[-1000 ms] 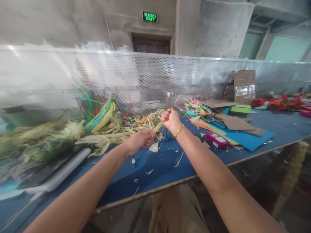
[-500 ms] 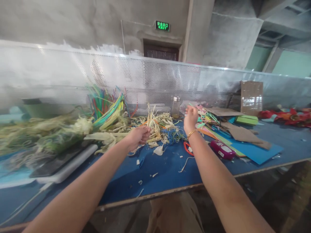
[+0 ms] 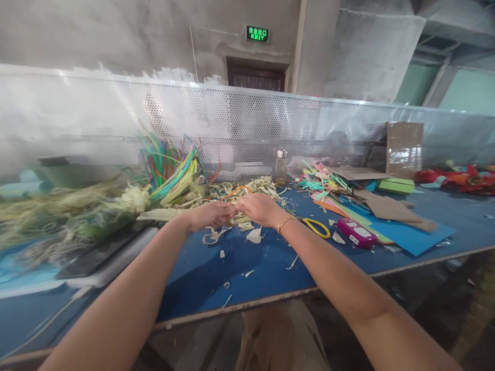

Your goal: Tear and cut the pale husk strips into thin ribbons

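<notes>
From the head camera, two bare hands come together over a blue table (image 3: pixel 266 273). The left hand (image 3: pixel 211 215) has its fingers curled in tight. It seems to pinch a few of the pale strips (image 3: pixel 266 184), but the fingers hide most of what is in there. The right hand (image 3: pixel 261 208) is bent over and its fingertips meet the left hand's fingertips. I cannot tell if the right hand grips anything, since its back covers its fingers. A gold bracelet (image 3: pixel 285 223) goes around the right wrist.

The rest of the pale strips lie in a messy heap on the table, just behind the hands. An orange strip (image 3: pixel 236 191) lies on the heap. A clear bottle (image 3: pixel 281 170) with a shiny lid stands upright at the back. A bunch of bright strips (image 3: pixel 158 165) leans up on the left, and next to it is a big stringy pile (image 3: pixel 95 219), pale and green.

A yellow loop (image 3: pixel 323 236) lies near the right wrist, with a purple box (image 3: pixel 356 233) beside it. Past that are blue paper (image 3: pixel 419 239) and brown cardboard (image 3: pixel 386 207). A white scrap (image 3: pixel 254 236) lies in front of the right hand.
</notes>
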{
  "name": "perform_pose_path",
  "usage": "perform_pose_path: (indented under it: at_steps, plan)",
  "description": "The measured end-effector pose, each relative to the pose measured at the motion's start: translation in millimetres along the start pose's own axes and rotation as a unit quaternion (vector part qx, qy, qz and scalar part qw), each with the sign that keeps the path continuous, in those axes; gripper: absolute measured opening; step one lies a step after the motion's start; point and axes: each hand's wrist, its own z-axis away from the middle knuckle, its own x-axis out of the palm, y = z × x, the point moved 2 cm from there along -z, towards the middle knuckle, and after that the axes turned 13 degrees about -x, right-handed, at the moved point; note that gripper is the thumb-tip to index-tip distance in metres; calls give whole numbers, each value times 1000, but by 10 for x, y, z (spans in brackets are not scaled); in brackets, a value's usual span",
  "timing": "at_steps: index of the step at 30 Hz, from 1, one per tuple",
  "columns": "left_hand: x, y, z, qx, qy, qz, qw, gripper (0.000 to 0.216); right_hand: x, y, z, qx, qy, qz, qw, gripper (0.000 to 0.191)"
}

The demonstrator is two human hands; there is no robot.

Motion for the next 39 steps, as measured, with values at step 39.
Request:
perform_pose_path:
  at_steps: [39]
  plan:
    - [117, 65, -182, 253, 318, 158, 900, 22, 276, -86, -26, 262, 118, -670, 685, 25]
